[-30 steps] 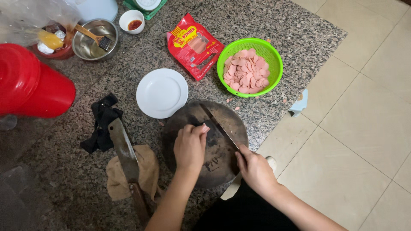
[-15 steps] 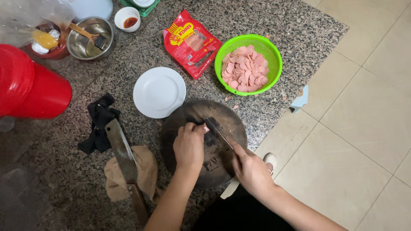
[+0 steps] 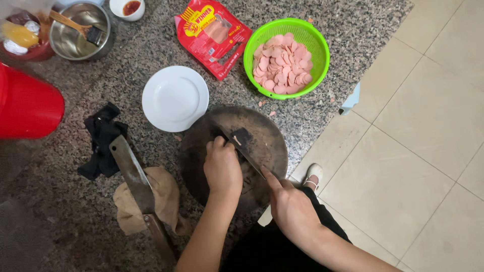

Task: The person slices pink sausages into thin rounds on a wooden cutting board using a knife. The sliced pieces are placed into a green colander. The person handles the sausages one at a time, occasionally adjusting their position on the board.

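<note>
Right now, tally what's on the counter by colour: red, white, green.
Red: 3 – bucket, packet, tub
White: 2 – plate, sauce cup
Green: 1 – basket
Total: 6

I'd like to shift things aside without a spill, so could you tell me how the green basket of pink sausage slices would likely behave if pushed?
The green basket looks like thin plastic, so probably light and apt to slide on the polished granite counter. The sausage slices lie loose and heaped, so a jolt might shift them. It sits near the counter's edge, so pushing outward seems risky.
</note>
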